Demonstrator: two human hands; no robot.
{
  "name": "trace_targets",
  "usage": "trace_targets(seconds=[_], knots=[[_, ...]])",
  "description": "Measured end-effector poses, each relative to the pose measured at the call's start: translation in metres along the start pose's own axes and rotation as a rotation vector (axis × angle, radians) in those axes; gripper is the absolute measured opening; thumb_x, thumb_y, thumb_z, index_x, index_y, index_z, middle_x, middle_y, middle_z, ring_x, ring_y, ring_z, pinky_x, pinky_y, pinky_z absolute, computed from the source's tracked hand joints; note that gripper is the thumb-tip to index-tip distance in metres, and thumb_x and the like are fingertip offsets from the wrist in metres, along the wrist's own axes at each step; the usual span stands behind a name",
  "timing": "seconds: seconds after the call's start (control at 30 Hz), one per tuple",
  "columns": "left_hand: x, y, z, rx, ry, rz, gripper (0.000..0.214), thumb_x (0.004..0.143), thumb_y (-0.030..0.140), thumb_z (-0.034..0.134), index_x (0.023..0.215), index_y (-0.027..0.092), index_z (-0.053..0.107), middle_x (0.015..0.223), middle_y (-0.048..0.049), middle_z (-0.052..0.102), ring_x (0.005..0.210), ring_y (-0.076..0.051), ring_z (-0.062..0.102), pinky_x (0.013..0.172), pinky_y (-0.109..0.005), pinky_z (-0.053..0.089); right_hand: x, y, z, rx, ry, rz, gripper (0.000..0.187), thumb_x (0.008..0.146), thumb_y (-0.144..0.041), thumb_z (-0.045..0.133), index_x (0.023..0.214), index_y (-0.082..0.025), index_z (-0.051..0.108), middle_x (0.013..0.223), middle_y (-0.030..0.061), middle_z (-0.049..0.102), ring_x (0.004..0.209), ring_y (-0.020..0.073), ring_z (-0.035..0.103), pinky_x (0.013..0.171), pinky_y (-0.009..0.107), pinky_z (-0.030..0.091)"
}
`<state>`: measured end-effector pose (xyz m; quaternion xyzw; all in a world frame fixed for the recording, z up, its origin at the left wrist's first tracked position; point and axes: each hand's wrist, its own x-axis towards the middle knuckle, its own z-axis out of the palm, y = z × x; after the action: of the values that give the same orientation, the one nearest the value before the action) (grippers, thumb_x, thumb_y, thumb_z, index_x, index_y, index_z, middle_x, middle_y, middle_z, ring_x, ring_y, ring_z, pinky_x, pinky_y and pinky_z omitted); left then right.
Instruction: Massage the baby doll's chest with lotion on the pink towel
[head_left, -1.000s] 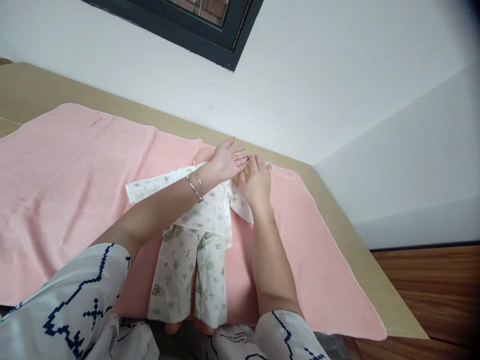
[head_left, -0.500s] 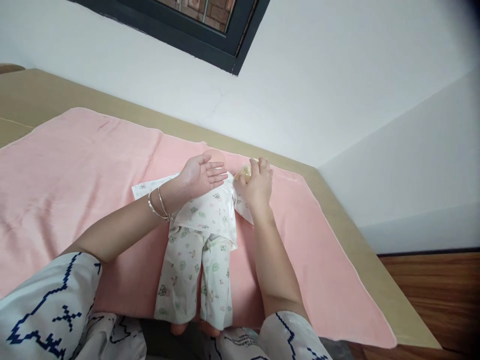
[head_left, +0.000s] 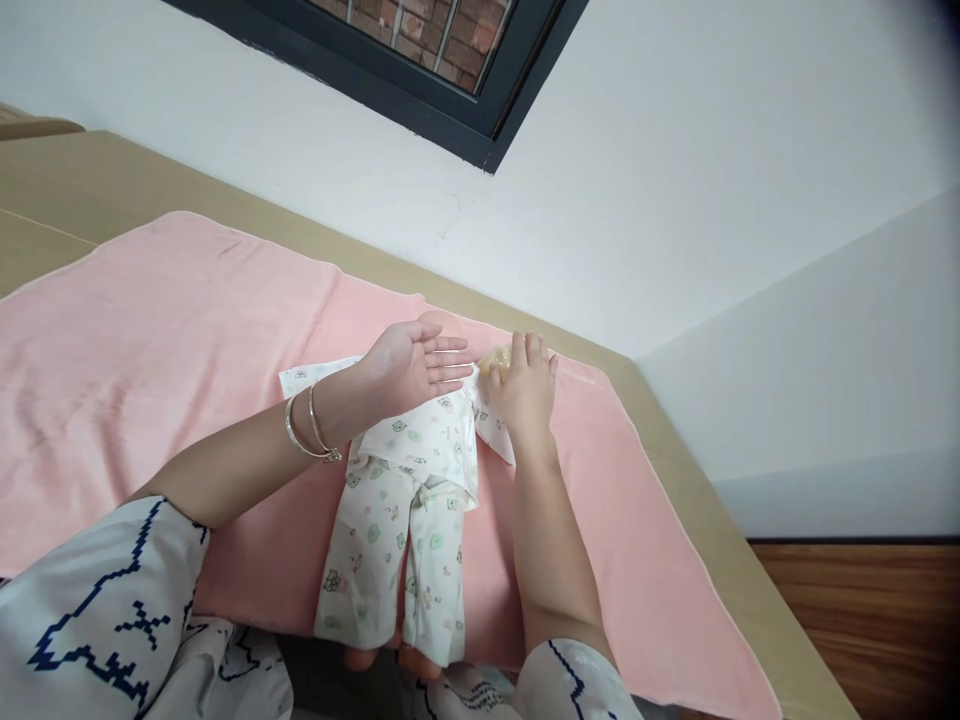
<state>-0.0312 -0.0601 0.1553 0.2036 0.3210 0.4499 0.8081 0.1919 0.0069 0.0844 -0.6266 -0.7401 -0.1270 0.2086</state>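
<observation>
A doll in a white printed top (head_left: 420,440) and matching trousers (head_left: 367,560) lies on a pink blanket, its feet toward me. Its head (head_left: 442,323) is mostly hidden behind my left hand. That hand (head_left: 420,365) is open above the doll's upper chest, palm turned up and fingers stretched to the right, with nothing in it. Beside the doll's right-hand sleeve, my right hand (head_left: 525,385) is curled round a pale yellow, shiny see-through object (head_left: 495,362). My fingers cover most of it, so its kind is unclear.
The pink blanket (head_left: 255,300) covers much of a light wooden surface (head_left: 675,450), which shows along the back and right edges. A white wall (head_left: 637,180) rises behind it, with a dark-framed window (head_left: 480,140) above. Brown wood (head_left: 862,600) appears at the lower right.
The whole view has shifted slightly, with the window and doll sitting lower and further right. Both hands keep nearly the same pose, left palm up and right round the yellow object.
</observation>
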Motion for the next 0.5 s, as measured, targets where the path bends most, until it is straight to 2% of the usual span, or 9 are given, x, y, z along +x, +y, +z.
trace_targets(seconds=[0.13, 0.23, 0.33, 0.43, 0.47, 0.5], knots=[[-0.002, 0.001, 0.0, 0.002, -0.042, 0.03, 0.053, 0.093, 0.035, 0.048, 0.138, 0.008, 0.055, 0.144, -0.0205, 0.058, 0.133, -0.032, 0.059, 0.114, -0.041, 0.046, -0.005, -0.001, 0.0, -0.06, -0.028, -0.02, 0.068, 0.091, -0.029, 0.046, 0.154, -0.007, 0.032, 0.163, 0.0242, 0.033, 0.153, 0.038, 0.027, 0.122, 0.064, 0.024], [0.001, -0.002, -0.004, 0.015, -0.028, 0.034, 0.055, 0.092, 0.036, 0.05, 0.138, 0.007, 0.055, 0.145, -0.0209, 0.057, 0.135, -0.032, 0.056, 0.115, -0.042, 0.044, -0.008, -0.002, -0.005, -0.08, -0.052, -0.006, 0.069, 0.092, -0.031, 0.048, 0.155, -0.009, 0.03, 0.165, 0.0245, 0.027, 0.154, 0.039, 0.024, 0.121, 0.067, 0.023], [0.006, -0.008, -0.006, 0.035, 0.012, -0.002, 0.056, 0.09, 0.036, 0.051, 0.137, 0.008, 0.055, 0.146, -0.0216, 0.055, 0.139, -0.034, 0.052, 0.118, -0.043, 0.041, -0.012, -0.012, -0.013, -0.041, -0.107, 0.0, 0.055, 0.092, -0.032, 0.052, 0.144, -0.013, 0.049, 0.167, 0.0235, 0.022, 0.156, 0.0438, 0.014, 0.119, 0.072, 0.019], [0.009, -0.015, -0.004, 0.034, 0.082, -0.013, 0.054, 0.09, 0.036, 0.052, 0.136, 0.008, 0.054, 0.14, -0.0218, 0.059, 0.136, -0.033, 0.055, 0.118, -0.042, 0.041, -0.027, -0.041, -0.021, 0.191, -0.167, -0.061, 0.041, 0.096, -0.031, 0.045, 0.129, -0.013, 0.062, 0.167, 0.0211, 0.023, 0.157, 0.0418, 0.012, 0.121, 0.069, 0.021], [0.009, -0.016, -0.002, 0.028, 0.1, -0.003, 0.051, 0.092, 0.035, 0.049, 0.135, 0.008, 0.055, 0.135, -0.0211, 0.062, 0.132, -0.031, 0.058, 0.117, -0.041, 0.042, -0.035, -0.054, -0.023, 0.307, -0.155, -0.084, 0.043, 0.099, -0.031, 0.04, 0.132, -0.014, 0.061, 0.167, 0.0199, 0.026, 0.158, 0.0373, 0.016, 0.123, 0.064, 0.024], [0.007, -0.016, 0.0, 0.022, 0.103, 0.001, 0.048, 0.094, 0.035, 0.045, 0.132, 0.007, 0.057, 0.129, -0.0202, 0.066, 0.128, -0.029, 0.061, 0.117, -0.039, 0.042, -0.045, -0.068, -0.024, 0.419, -0.137, -0.11, 0.049, 0.102, -0.033, 0.033, 0.142, -0.015, 0.052, 0.166, 0.0188, 0.028, 0.158, 0.0315, 0.019, 0.124, 0.058, 0.028]])
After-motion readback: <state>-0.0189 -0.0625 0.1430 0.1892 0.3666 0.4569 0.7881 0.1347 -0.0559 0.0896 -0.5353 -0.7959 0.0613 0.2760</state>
